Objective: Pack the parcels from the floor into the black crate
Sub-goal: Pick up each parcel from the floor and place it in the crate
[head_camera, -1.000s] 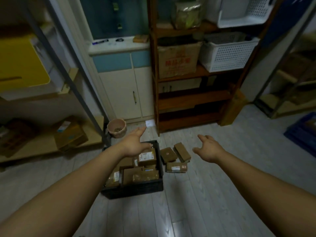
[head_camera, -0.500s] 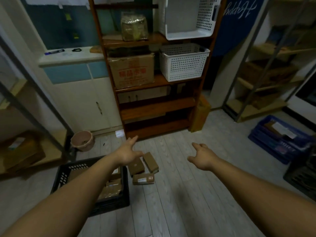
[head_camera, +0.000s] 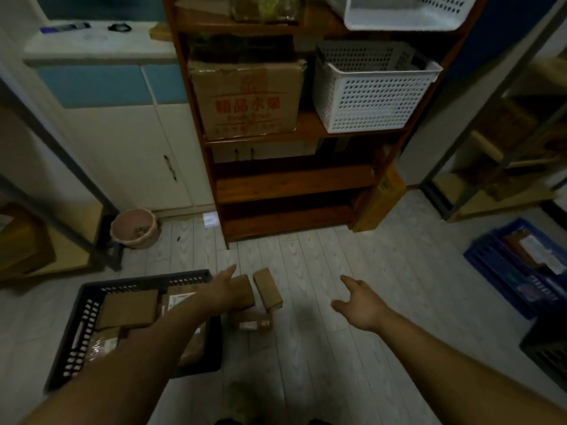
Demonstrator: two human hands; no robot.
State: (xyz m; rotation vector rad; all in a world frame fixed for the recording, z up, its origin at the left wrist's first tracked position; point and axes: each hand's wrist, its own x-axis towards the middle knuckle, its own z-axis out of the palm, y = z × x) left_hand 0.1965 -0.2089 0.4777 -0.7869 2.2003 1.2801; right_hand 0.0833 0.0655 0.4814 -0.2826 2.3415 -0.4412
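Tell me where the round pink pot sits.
Head view, left side: the round pink pot stands on the floor before the white cabinet, beyond the black plastic crate.

Dim, soft, wide-angle edge distortion.

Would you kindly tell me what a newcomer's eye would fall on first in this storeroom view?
Two bare arms stretch into the middle, the left hand open over three brown parcels on the pale floor, the right hand open to their right. Just left of the parcels sits the black crate, already part-filled. Behind, a wooden shelf holds a red-printed cardboard box beside a white basket.
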